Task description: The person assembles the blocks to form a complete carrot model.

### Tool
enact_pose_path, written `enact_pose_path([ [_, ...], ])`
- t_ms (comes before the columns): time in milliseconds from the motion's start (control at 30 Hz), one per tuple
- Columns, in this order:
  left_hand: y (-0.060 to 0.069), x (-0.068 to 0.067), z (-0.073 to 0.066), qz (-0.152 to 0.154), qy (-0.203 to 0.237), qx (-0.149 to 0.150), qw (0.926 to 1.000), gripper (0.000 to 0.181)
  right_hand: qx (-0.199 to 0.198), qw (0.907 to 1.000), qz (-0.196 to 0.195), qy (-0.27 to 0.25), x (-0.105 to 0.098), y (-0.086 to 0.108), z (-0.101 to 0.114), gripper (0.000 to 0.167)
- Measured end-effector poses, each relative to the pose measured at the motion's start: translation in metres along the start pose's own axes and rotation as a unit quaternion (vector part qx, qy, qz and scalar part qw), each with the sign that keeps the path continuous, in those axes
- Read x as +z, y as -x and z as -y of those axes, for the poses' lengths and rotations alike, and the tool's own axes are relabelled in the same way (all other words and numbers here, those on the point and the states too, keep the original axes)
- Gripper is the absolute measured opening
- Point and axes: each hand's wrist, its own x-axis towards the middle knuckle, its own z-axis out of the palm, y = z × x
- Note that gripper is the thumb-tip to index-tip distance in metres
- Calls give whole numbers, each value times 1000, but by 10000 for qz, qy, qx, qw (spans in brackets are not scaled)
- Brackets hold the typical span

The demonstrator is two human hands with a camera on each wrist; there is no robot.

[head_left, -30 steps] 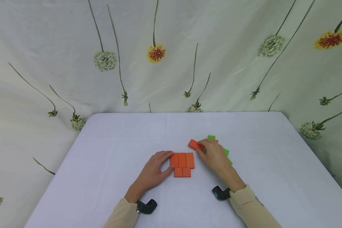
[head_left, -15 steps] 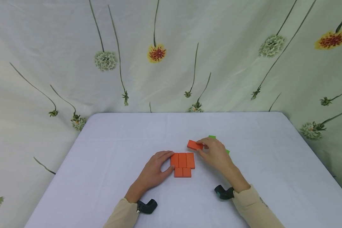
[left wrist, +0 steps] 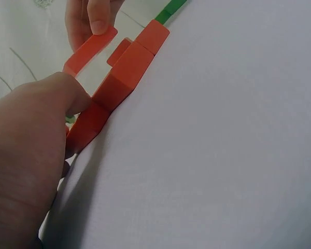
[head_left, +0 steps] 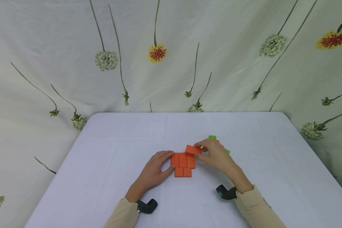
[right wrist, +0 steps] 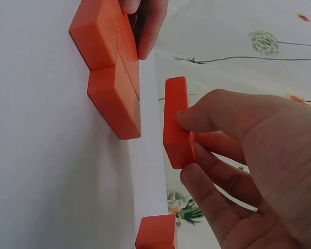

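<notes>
Pinches an orange block (head_left: 193, 150) in the right hand (head_left: 216, 154), raised near the far right end of the orange cluster (head_left: 183, 161); rests the left hand (head_left: 153, 169), with thumb and fingers spread, against that cluster's left side. Holds block closer to cluster than half a second ago.

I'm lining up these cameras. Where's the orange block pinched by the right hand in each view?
Head: held block, right of and below centre.
Left wrist: held block, upper left.
Right wrist: held block, just right of centre.
Shared landmark: the cluster of orange blocks, visible in all three.
</notes>
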Motion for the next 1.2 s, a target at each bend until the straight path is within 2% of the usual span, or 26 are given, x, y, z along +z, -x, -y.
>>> enact_pose_path([
  [233,0,0,0,55,-29,-50,10000,53,28,9991,413,-121,-2,2,4,34],
  [600,0,1,1,19,29,-15,10000,52,-347,9953,844,-325,-3,4,5,32],
  [833,0,-1,-1,56,59,-71,9999,52,-561,9908,1124,-504,0,6,7,33],
  [1200,-1,-1,0,1,21,41,10000,52,-914,9822,1501,-669,6,8,12,27],
])
